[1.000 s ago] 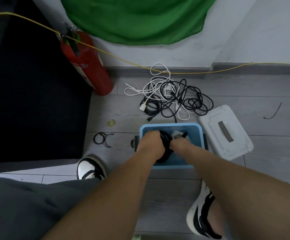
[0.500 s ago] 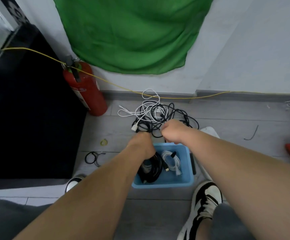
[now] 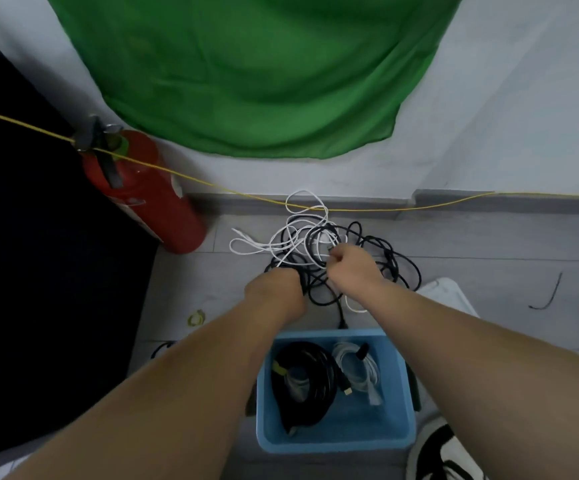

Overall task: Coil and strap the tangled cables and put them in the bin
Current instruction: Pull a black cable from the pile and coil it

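Two coils [image 3: 310, 382] lie in the bin [image 3: 333, 441]. Just beyond it, both hands are in the tangled cables [image 3: 310, 233]. The right hand [image 3: 353, 268] seems to pinch a white strand [image 3: 301, 259]. I cannot tell whether the left hand [image 3: 274, 289] grips anything. The next move calls for teasing one cable free to coil it.

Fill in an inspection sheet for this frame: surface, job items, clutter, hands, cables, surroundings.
Surface: grey plank floor, with a dark mat on its left.
Job's things: blue bin holds a black coil and a white coil; tangled pile lies beyond it, unsorted.
Clutter: white lid right of the bin, yellow rubber band, loose black strip.
Hands: left hand grips black strands of the pile; right hand pinches a strand near its middle.
Cables: yellow cord runs along the skirting, over the pile's far loops.
Surroundings: red fire extinguisher, green cloth on the wall.
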Demonstrator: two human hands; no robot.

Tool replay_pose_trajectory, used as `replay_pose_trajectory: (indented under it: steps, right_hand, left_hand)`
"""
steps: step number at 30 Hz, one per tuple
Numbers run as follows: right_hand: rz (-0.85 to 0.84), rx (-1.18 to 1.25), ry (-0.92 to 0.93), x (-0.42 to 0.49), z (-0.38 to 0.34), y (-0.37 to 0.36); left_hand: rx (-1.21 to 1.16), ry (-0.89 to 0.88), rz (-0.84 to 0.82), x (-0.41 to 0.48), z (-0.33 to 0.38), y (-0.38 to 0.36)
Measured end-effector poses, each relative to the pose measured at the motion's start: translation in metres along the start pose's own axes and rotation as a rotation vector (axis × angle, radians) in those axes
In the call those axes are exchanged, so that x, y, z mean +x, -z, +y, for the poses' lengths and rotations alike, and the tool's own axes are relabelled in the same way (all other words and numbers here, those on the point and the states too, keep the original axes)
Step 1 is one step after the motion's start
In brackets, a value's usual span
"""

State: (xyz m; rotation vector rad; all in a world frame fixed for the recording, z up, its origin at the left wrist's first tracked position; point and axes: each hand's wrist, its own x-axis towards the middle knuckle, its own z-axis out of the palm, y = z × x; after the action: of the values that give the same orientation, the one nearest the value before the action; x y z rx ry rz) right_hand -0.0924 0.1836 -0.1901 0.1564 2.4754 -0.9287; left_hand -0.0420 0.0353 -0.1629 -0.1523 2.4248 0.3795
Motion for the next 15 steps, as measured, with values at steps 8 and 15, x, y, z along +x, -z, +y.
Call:
replay_pose_trajectory:
  steps: [8, 15]
  right_hand:
    - [0.008, -0.17, -0.106, 0.082, 0.004, -0.002]
    - [0.056, -0.102, -0.257, 0.086, 0.035, 0.007]
  left_hand:
    - [-0.13, -0.068, 0.033, 0.04, -0.018, -0.002]
    - [-0.208, -0.062, 0.043, 0.041, -0.021, -0.007]
